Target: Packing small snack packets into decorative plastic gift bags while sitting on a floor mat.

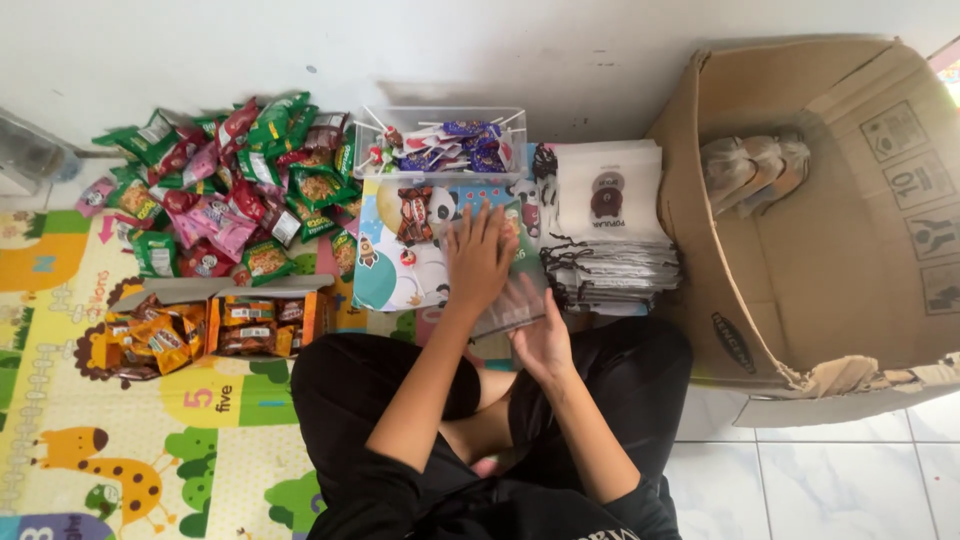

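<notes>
My left hand lies flat, fingers spread, on a clear plastic bag that rests over a colourful printed sheet on the floor. Just below it, my right hand grips the bag's near edge. A small brown candy packet sits on the sheet to the left of my left hand. I sit cross-legged in black clothes behind both hands.
A pile of green, red and pink snack packets lies at the left, with an orange carton of snacks below it. A clear tub of lollipops, a stack of white bags and a big tipped cardboard box fill the far side and right.
</notes>
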